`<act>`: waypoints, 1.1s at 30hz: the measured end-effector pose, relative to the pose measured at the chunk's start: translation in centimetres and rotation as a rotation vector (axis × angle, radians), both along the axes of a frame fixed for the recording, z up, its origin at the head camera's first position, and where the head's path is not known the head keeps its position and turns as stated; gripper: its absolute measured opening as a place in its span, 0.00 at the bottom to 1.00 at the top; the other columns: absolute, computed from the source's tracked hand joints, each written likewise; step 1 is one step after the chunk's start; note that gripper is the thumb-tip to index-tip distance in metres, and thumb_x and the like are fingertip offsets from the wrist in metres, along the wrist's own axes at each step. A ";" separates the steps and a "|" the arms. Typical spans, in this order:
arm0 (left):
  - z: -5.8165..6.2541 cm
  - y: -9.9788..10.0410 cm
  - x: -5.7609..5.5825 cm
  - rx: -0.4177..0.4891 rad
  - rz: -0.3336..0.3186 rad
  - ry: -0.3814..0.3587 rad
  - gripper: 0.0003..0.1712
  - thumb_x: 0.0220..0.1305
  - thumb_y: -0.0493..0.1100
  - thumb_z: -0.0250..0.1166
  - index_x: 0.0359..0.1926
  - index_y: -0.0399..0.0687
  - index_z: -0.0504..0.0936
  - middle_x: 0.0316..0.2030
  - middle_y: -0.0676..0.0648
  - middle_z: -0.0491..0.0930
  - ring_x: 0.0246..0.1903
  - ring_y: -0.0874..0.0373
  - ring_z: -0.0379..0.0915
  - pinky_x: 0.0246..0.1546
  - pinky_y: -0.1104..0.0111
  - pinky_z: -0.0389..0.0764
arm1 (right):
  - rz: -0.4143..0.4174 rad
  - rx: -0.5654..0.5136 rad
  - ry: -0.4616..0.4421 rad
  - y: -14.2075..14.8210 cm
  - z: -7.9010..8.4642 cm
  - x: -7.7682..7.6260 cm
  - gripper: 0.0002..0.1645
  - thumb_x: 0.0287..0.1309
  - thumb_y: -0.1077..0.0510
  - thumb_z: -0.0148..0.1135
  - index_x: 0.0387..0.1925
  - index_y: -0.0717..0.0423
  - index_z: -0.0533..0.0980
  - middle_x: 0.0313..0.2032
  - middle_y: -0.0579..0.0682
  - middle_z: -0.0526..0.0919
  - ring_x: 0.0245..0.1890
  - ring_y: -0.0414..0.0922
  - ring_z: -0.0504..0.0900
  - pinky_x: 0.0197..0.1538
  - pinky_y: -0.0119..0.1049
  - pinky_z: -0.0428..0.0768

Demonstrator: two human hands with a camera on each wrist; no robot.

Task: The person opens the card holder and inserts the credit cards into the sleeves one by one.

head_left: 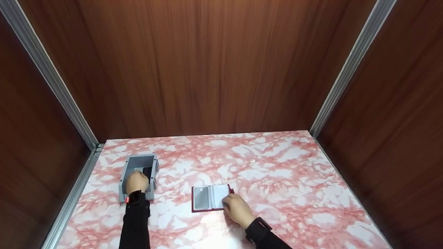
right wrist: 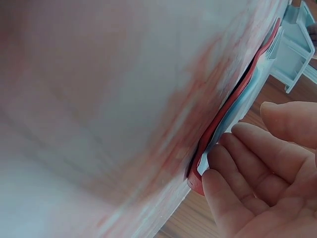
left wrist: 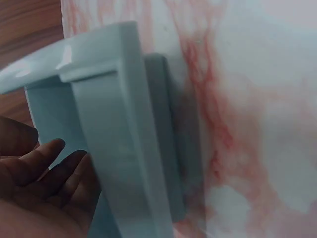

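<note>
Head view: the left hand point(head_left: 136, 182) is lowered into a grey bin point(head_left: 140, 160); a black item point(head_left: 148, 172) is placed just beside its fingers. The open red booklet point(head_left: 201, 199) is laid on the table point(head_left: 277, 180), its pages spread to the left of the right hand point(head_left: 239, 209) and its fingers.

Left wrist view: loosely bent fingers are enclosed by the bin; whether anything is pinched cannot be told.

Right wrist view: the booklet's edge is touched by relaxed fingers, thumb held apart.
</note>
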State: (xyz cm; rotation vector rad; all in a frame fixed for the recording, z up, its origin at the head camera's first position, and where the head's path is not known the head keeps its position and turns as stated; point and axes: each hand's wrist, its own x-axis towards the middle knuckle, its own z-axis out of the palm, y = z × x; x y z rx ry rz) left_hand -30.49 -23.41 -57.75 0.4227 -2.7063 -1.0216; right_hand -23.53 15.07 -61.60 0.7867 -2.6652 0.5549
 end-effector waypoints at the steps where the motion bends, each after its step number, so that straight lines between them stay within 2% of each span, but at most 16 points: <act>1: -0.1 -0.1 0.0 0.001 -0.006 -0.007 0.17 0.69 0.35 0.47 0.45 0.22 0.75 0.41 0.23 0.76 0.43 0.27 0.73 0.46 0.41 0.72 | -0.003 0.000 -0.002 0.0 0.0 0.0 0.08 0.50 0.66 0.70 0.35 0.61 0.82 0.33 0.51 0.81 0.36 0.50 0.80 0.42 0.41 0.80; 8: -0.4 -0.3 0.2 0.002 -0.027 -0.082 0.15 0.67 0.34 0.44 0.39 0.24 0.73 0.35 0.25 0.77 0.39 0.28 0.74 0.43 0.41 0.73 | -0.008 0.010 -0.012 0.1 0.0 0.1 0.09 0.50 0.66 0.70 0.36 0.61 0.83 0.34 0.51 0.81 0.36 0.50 0.80 0.43 0.41 0.80; 15: -0.8 -0.3 -0.1 -0.017 -0.066 -0.168 0.17 0.67 0.34 0.46 0.46 0.22 0.72 0.43 0.23 0.76 0.45 0.26 0.73 0.49 0.40 0.71 | -0.008 0.017 -0.026 0.1 0.1 0.1 0.10 0.50 0.66 0.70 0.37 0.61 0.83 0.35 0.51 0.81 0.37 0.50 0.81 0.44 0.41 0.80; 22: -0.6 -0.2 0.1 -0.039 -0.108 -0.157 0.19 0.66 0.34 0.43 0.48 0.19 0.71 0.46 0.22 0.75 0.48 0.26 0.72 0.51 0.40 0.71 | 0.002 0.027 -0.018 0.1 0.2 0.1 0.09 0.49 0.66 0.71 0.36 0.61 0.82 0.34 0.51 0.81 0.37 0.50 0.80 0.43 0.40 0.79; 29: -0.1 0.1 0.3 -0.011 -0.128 -0.183 0.22 0.67 0.35 0.43 0.56 0.23 0.71 0.52 0.23 0.74 0.51 0.28 0.71 0.54 0.42 0.70 | -0.002 0.024 -0.018 0.0 0.3 0.1 0.10 0.49 0.66 0.71 0.36 0.60 0.82 0.34 0.51 0.81 0.36 0.50 0.80 0.42 0.41 0.80; 33: 0.1 0.1 0.3 0.003 -0.129 -0.190 0.21 0.67 0.35 0.44 0.54 0.25 0.72 0.50 0.25 0.75 0.50 0.29 0.72 0.52 0.42 0.71 | -0.001 0.021 -0.017 0.0 0.2 0.1 0.10 0.48 0.66 0.71 0.35 0.60 0.82 0.34 0.51 0.81 0.36 0.50 0.80 0.43 0.41 0.80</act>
